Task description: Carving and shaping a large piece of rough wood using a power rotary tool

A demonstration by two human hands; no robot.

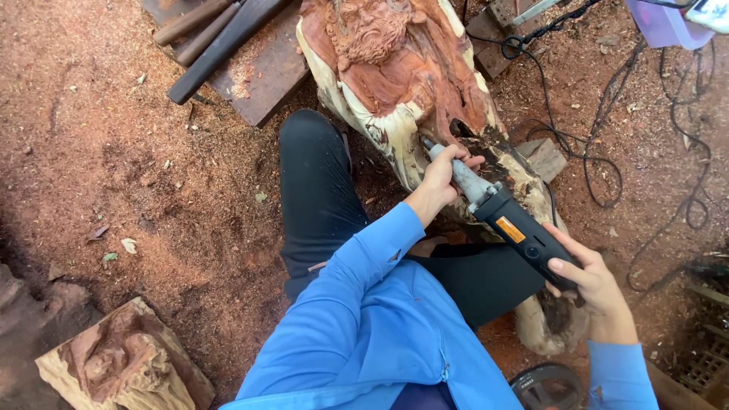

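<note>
A large reddish wood carving with pale edges lies on the ground in front of me. I hold a black and grey power grinder against its lower right side. My left hand grips the grey neck of the tool near the tip. My right hand holds the black body at the rear. The tool's tip is pressed into a dark hollow in the wood. My blue sleeves and a black-trousered leg lie below the carving.
Red sawdust covers the ground. Dark wooden handles lie on a board at top left. A smaller carved block sits at bottom left. Black cables trail at right, near a purple container.
</note>
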